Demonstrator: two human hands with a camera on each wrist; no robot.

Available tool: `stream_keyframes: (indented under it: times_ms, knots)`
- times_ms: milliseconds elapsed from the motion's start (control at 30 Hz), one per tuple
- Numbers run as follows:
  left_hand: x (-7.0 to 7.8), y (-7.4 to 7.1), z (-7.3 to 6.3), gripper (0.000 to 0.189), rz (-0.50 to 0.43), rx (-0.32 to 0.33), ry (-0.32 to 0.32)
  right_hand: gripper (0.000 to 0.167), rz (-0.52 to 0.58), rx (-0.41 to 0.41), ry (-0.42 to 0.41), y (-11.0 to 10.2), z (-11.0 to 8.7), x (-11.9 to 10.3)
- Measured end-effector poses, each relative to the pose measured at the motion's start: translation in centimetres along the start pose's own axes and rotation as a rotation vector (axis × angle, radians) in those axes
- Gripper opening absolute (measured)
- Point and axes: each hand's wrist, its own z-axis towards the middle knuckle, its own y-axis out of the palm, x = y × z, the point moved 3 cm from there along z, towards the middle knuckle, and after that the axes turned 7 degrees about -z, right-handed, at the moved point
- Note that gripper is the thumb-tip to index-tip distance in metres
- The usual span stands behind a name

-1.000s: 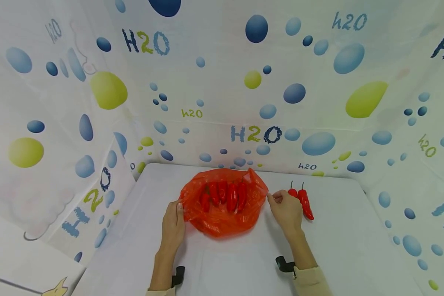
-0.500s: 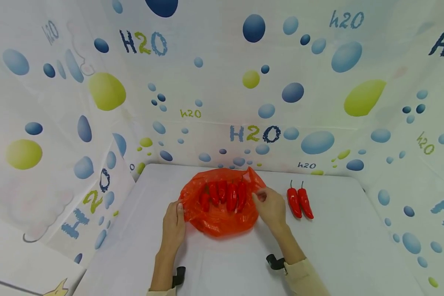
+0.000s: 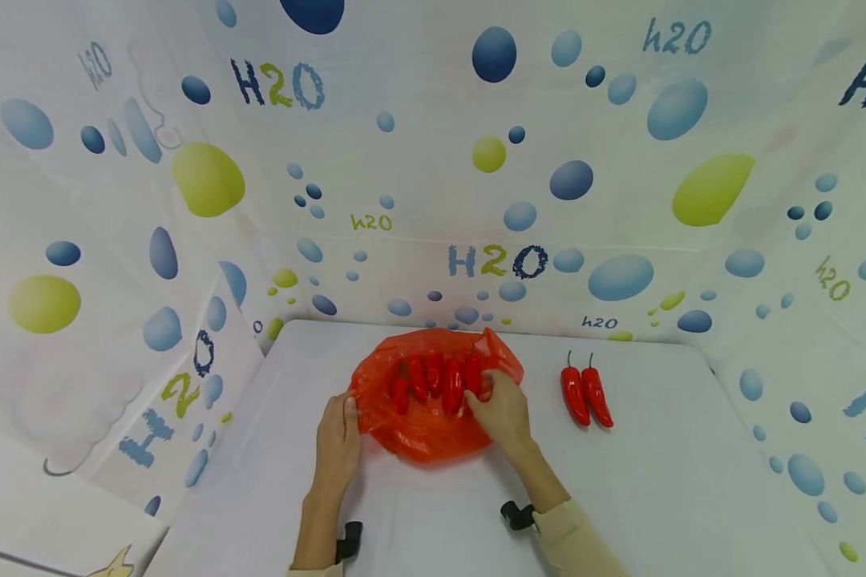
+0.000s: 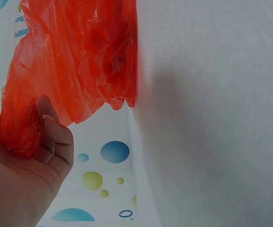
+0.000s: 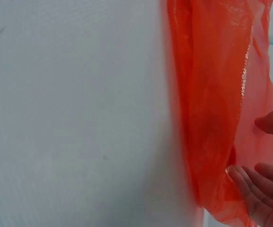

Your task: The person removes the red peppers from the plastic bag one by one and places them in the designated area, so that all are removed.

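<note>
A red plastic bag [image 3: 424, 445] lies with its mouth spread wide, and several red chili peppers [image 3: 452, 386] rest side by side inside it. My left hand [image 3: 337, 439] grips the bag's left rim; in the left wrist view the bunched plastic [image 4: 21, 130] sits between thumb and curled fingers. Over the right part of the bag, my right hand [image 3: 505, 410] reaches in at the rightmost peppers, thumb and fingers apart. The right wrist view has its fingers [image 5: 264, 191] just inside the bag's edge, with the peppers hidden behind the plastic.
Two more red chili peppers, one [image 3: 574, 396] beside the other [image 3: 596, 397], lie on the white table [image 3: 664, 465] to the right of the bag. A white patterned curtain [image 3: 404, 160] stands behind the table and along its sides.
My right hand has moved left, from the bag's right rim to over the peppers inside it. It no longer covers the two loose peppers. My left hand has stayed at the rim.
</note>
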Motion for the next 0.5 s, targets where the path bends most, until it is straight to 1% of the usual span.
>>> stream_keyframes:
  times_ms: [67, 167, 333, 500]
  knots:
    - [0.0, 0.0, 0.0, 0.033, 0.001, 0.002, 0.005, 0.049, -0.016, 0.005, 0.007, 0.4, 0.0, 0.2]
    - [-0.1, 0.1, 0.0, 0.033, 0.000, 0.005, 0.002, 0.051, -0.031, 0.013, 0.018, 0.9, 0.1, 0.4]
    - [0.1, 0.0, 0.0, 0.032, 0.004, 0.012, -0.006, 0.053, -0.049, -0.020, 0.047, 1.9, 0.5, 0.8]
    - [0.1, 0.0, -0.1, 0.033, 0.008, 0.007, -0.018, 0.052, -0.085, -0.037, 0.069, 2.5, 0.5, 1.3]
